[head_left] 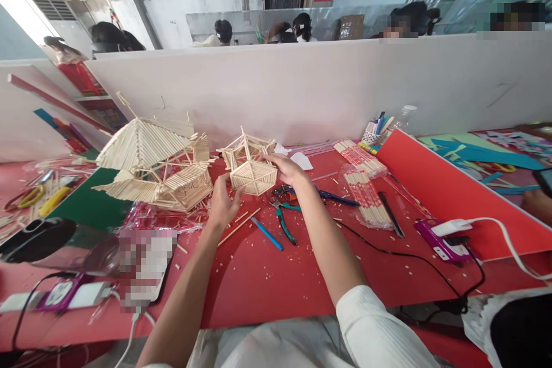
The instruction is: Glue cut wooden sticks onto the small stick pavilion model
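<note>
Between my two hands is a small wooden-stick model (253, 177), with a slatted, many-sided panel facing me and an open stick frame behind it. My left hand (223, 204) grips its left lower edge, thumb toward the front. On its right side, my right hand (285, 169) holds the upper edge with the fingers partly hidden behind. A larger wooden-stick pavilion model (150, 167) with a slatted roof stands just left of my left hand. Below the small model lie green-handled pliers (282, 221), a blue pen (267, 234) and a loose stick (238, 227).
Stick bundles (367, 195) lie right, beside a black pen (391, 215) and a leaning red board (457, 195). Purple power strips (444, 240), cables, a phone (150, 267) and a clear bottle (73, 247) crowd the near sides. A white partition (276, 89) rises behind.
</note>
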A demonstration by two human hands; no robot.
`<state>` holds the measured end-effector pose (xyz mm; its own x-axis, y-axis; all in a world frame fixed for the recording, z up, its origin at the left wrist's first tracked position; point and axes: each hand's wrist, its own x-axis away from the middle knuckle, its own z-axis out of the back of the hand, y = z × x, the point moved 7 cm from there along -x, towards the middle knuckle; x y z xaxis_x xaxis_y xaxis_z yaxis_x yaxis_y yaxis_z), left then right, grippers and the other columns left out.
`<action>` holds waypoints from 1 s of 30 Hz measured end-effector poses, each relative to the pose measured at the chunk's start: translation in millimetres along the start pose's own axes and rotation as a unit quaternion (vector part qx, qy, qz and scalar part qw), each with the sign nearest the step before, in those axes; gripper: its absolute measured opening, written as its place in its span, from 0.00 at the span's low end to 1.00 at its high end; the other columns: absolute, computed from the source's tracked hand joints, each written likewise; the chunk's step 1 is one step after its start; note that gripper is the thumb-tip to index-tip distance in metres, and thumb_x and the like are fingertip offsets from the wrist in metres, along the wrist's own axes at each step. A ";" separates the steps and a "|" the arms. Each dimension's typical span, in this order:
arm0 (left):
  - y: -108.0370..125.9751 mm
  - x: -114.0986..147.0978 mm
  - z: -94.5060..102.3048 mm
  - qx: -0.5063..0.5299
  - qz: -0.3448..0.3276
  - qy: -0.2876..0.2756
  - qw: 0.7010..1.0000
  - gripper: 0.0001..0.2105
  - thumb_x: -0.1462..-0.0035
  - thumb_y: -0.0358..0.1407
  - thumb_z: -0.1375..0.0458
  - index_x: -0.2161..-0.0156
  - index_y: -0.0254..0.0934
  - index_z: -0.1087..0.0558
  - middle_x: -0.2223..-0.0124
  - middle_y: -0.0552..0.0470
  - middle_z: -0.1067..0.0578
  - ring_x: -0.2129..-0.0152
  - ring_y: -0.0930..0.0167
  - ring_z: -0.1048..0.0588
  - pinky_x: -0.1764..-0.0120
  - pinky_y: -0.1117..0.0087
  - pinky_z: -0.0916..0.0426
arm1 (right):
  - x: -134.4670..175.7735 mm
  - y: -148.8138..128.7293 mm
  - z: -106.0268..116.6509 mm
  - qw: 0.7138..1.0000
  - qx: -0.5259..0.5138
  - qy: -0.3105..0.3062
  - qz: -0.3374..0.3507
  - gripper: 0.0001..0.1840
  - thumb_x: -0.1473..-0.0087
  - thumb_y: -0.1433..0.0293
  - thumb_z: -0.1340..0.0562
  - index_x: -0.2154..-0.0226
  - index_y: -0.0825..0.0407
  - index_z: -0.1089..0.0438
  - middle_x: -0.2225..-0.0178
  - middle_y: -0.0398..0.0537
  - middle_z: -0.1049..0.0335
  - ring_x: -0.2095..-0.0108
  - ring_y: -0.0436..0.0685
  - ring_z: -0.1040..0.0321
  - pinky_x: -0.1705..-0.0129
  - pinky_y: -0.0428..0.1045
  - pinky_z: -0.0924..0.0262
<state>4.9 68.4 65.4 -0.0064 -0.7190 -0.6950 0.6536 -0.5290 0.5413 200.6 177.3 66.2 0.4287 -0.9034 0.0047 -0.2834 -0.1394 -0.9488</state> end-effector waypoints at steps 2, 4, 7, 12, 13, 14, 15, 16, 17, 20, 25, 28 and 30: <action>-0.5 -0.3 -0.9 -0.016 -0.013 -0.015 1.000 0.21 0.37 0.40 0.40 0.42 0.36 0.36 0.52 0.42 0.28 0.54 0.60 0.26 0.49 0.57 0.30 | -1.7 1.5 3.2 1.000 0.007 0.004 0.002 0.14 0.50 0.58 0.27 0.67 0.52 0.23 0.75 0.43 0.24 0.71 0.53 0.28 0.70 0.46 0.37; -1.7 -0.4 -2.4 -0.035 -0.021 -0.036 0.999 0.19 0.35 0.38 0.43 0.42 0.36 0.37 0.51 0.43 0.28 0.54 0.61 0.27 0.49 0.58 0.31 | -3.3 3.5 6.8 1.000 0.016 0.009 0.004 0.14 0.50 0.59 0.27 0.68 0.52 0.23 0.75 0.43 0.25 0.71 0.53 0.30 0.70 0.46 0.38; -3.3 -0.6 -3.8 -0.063 -0.035 -0.062 0.995 0.17 0.34 0.35 0.46 0.42 0.38 0.37 0.52 0.44 0.28 0.54 0.62 0.28 0.49 0.58 0.31 | -5.0 7.2 11.8 0.999 0.037 0.012 0.005 0.14 0.49 0.59 0.28 0.68 0.52 0.24 0.74 0.42 0.26 0.71 0.52 0.31 0.69 0.46 0.39; -6.9 -0.7 -3.6 -0.093 -0.064 -0.076 0.991 0.15 0.33 0.32 0.50 0.43 0.41 0.35 0.54 0.45 0.27 0.55 0.62 0.28 0.50 0.60 0.31 | -6.2 14.9 17.5 0.996 0.090 0.011 0.009 0.17 0.48 0.56 0.29 0.65 0.52 0.25 0.71 0.44 0.25 0.71 0.52 0.33 0.68 0.46 0.40; -8.5 -0.6 -3.9 -0.102 -0.065 -0.081 0.989 0.15 0.33 0.31 0.51 0.44 0.40 0.34 0.55 0.44 0.27 0.56 0.62 0.27 0.51 0.60 0.31 | -6.6 16.8 18.4 0.995 0.103 0.011 0.010 0.18 0.47 0.55 0.29 0.64 0.52 0.25 0.70 0.45 0.25 0.70 0.52 0.33 0.68 0.46 0.40; -10.5 -0.6 -4.3 -0.113 -0.062 -0.086 0.988 0.14 0.34 0.30 0.51 0.45 0.40 0.34 0.55 0.44 0.26 0.56 0.62 0.27 0.51 0.60 0.31 | -7.3 18.6 19.4 0.993 0.117 0.011 0.012 0.19 0.47 0.55 0.29 0.62 0.52 0.24 0.69 0.45 0.24 0.70 0.53 0.33 0.67 0.46 0.39; -12.9 -0.5 -5.0 -0.128 -0.057 -0.095 0.986 0.14 0.34 0.29 0.51 0.46 0.39 0.33 0.55 0.44 0.26 0.56 0.62 0.27 0.51 0.60 0.31 | -8.2 20.3 20.5 0.991 0.130 0.013 0.015 0.20 0.47 0.54 0.29 0.59 0.52 0.24 0.67 0.47 0.23 0.68 0.54 0.32 0.65 0.47 0.38; -15.5 -0.6 -5.9 -0.144 -0.050 -0.104 0.983 0.13 0.34 0.29 0.52 0.47 0.38 0.32 0.55 0.43 0.26 0.56 0.62 0.27 0.51 0.60 0.32 | -9.3 21.7 21.9 0.989 0.144 0.017 0.021 0.21 0.46 0.54 0.30 0.56 0.52 0.24 0.64 0.48 0.22 0.65 0.56 0.30 0.63 0.48 0.37; -18.1 -0.6 -6.7 -0.158 -0.041 -0.114 0.980 0.12 0.34 0.28 0.52 0.48 0.38 0.32 0.55 0.43 0.25 0.56 0.62 0.27 0.50 0.60 0.32 | -10.7 22.8 23.3 0.987 0.158 0.022 0.027 0.23 0.46 0.54 0.30 0.53 0.51 0.24 0.61 0.49 0.22 0.61 0.57 0.29 0.59 0.49 0.36; -24.6 -1.1 -8.7 -0.184 -0.021 -0.137 0.973 0.10 0.33 0.30 0.51 0.51 0.37 0.31 0.54 0.42 0.25 0.55 0.60 0.28 0.49 0.60 0.33 | -15.4 25.6 26.6 0.978 0.197 0.033 0.051 0.25 0.44 0.56 0.31 0.47 0.49 0.27 0.54 0.52 0.22 0.51 0.60 0.30 0.48 0.52 0.37; -32.8 1.0 -16.1 -0.197 -0.004 -0.175 0.965 0.11 0.34 0.29 0.50 0.50 0.36 0.31 0.51 0.41 0.25 0.52 0.60 0.27 0.47 0.59 0.32 | -21.5 34.9 26.9 0.964 0.253 0.023 0.073 0.19 0.42 0.60 0.35 0.51 0.52 0.27 0.57 0.49 0.22 0.56 0.57 0.30 0.49 0.51 0.37; -37.2 5.8 -24.0 -0.210 0.010 -0.205 0.956 0.12 0.36 0.28 0.48 0.50 0.37 0.30 0.49 0.41 0.25 0.51 0.59 0.26 0.47 0.59 0.32 | -23.9 42.8 28.0 0.956 0.281 0.021 0.080 0.12 0.42 0.64 0.37 0.57 0.52 0.26 0.61 0.47 0.23 0.62 0.55 0.30 0.54 0.49 0.36; -39.0 9.8 -29.5 -0.218 0.019 -0.224 0.950 0.13 0.37 0.28 0.47 0.49 0.37 0.30 0.48 0.41 0.24 0.50 0.59 0.25 0.47 0.59 0.31 | -25.5 47.1 29.3 0.950 0.299 0.024 0.085 0.09 0.42 0.67 0.39 0.60 0.52 0.27 0.64 0.45 0.24 0.65 0.55 0.31 0.56 0.49 0.36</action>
<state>1.7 95.3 23.6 -0.2349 -0.9051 -0.3544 0.9100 -0.3330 0.2471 201.5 205.7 12.2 0.3776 -0.9115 -0.1634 0.2001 0.2526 -0.9467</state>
